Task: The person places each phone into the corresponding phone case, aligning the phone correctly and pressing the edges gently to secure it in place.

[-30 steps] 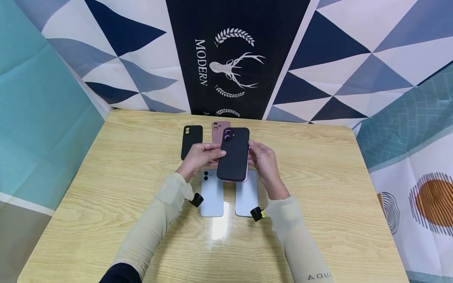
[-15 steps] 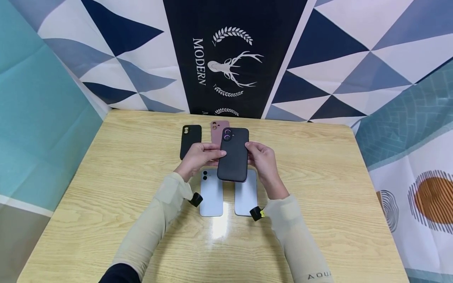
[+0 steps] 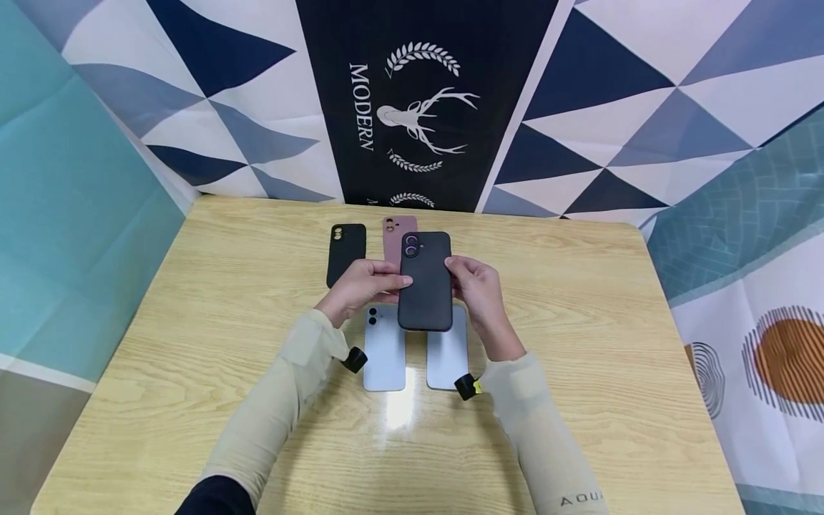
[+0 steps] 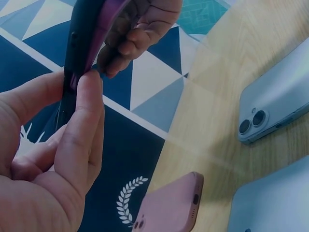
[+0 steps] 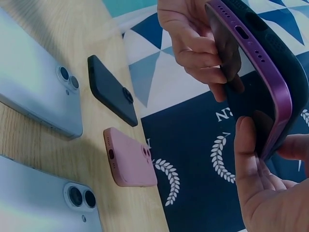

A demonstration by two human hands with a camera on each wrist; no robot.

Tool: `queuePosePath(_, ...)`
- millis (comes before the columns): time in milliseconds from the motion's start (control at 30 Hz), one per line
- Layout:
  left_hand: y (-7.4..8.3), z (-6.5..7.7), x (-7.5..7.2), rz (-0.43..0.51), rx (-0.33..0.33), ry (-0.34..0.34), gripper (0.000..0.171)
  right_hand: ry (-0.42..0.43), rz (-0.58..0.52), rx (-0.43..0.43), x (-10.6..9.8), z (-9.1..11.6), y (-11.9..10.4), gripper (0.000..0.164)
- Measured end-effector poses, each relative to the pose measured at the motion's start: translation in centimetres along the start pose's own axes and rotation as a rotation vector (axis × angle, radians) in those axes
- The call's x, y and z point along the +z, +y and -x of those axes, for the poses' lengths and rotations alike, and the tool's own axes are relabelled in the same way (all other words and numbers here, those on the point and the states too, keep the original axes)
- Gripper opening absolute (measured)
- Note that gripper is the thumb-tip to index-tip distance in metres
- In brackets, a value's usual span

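A black phone case (image 3: pixel 425 286) is held up above the table, back side up, with a purple phone (image 5: pixel 279 89) under it. My left hand (image 3: pixel 360 286) pinches the left edge, thumb on the back and fingers beneath. My right hand (image 3: pixel 479 297) grips the upper right edge the same way. In the right wrist view the phone's purple bottom edge, with its port, stands out of the case at that end. The left wrist view shows a purple side strip along the case. From the head view, the case covers the phone.
Two pale blue phones (image 3: pixel 385 357) lie side by side, backs up, on the wooden table (image 3: pixel 611 343) nearer me; the held case overlaps the right one. Behind the hands lie another black case (image 3: pixel 346 254) and a pink case (image 3: pixel 400 227). Patterned cloth (image 3: pixel 418 121) stands along the back edge.
The purple strip at the case's right and lower edges has gone out of sight in the head view. My right thumb has shifted slightly left onto the case's edge.
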State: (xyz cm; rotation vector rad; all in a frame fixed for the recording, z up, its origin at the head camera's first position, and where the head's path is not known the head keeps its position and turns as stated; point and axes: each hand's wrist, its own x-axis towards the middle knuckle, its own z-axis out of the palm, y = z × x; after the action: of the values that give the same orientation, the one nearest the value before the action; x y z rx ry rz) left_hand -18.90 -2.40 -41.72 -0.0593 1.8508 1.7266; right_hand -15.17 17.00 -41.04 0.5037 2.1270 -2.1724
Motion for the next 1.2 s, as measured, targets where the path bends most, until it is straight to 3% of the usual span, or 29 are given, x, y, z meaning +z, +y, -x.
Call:
queuePosePath(533, 0.14, 0.19, -0.04, 0.032, -0.001, -0.116, 0.03, -0.05, 0.052, -0.015, -0.4, 0.03, 0.0, 0.036)
queuePosePath(1200, 0.28, 0.82, 0.67, 0.066, 0.063, -0.119, 0.024, -0.118, 0.009, -0.012, -0.98, 0.23, -0.79, 0.039)
